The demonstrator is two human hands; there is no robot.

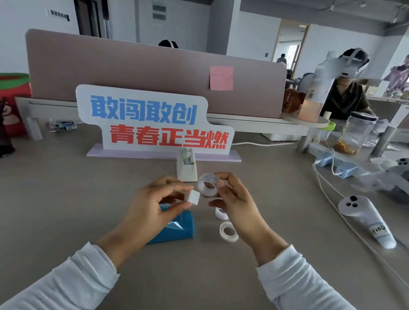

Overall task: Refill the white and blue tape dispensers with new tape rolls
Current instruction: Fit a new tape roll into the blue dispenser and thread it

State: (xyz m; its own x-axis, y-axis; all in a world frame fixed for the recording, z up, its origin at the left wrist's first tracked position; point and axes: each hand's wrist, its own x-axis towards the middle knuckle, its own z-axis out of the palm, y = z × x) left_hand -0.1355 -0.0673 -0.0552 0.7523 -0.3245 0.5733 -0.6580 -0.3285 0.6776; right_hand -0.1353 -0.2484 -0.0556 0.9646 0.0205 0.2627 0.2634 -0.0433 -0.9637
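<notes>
My right hand (234, 200) pinches a clear tape roll (207, 184) above the table, its hole facing me. My left hand (156, 200) holds a small white spool core (193, 197) just left of that roll, nearly touching it. The blue tape dispenser (176, 228) lies on the table under my left hand, partly hidden by it. The white tape dispenser (186, 164) stands upright farther back with a roll in it. Two more tape rolls lie on the table: one (228, 231) in full view, another (221, 213) half hidden under my right hand.
A slogan sign (152, 122) on a lilac base stands behind the white dispenser, before a pink divider (131, 72). At the right lie a white controller (368, 220), cables, power strips (338, 164), a headset and a jar (356, 132). A person sits beyond, far right.
</notes>
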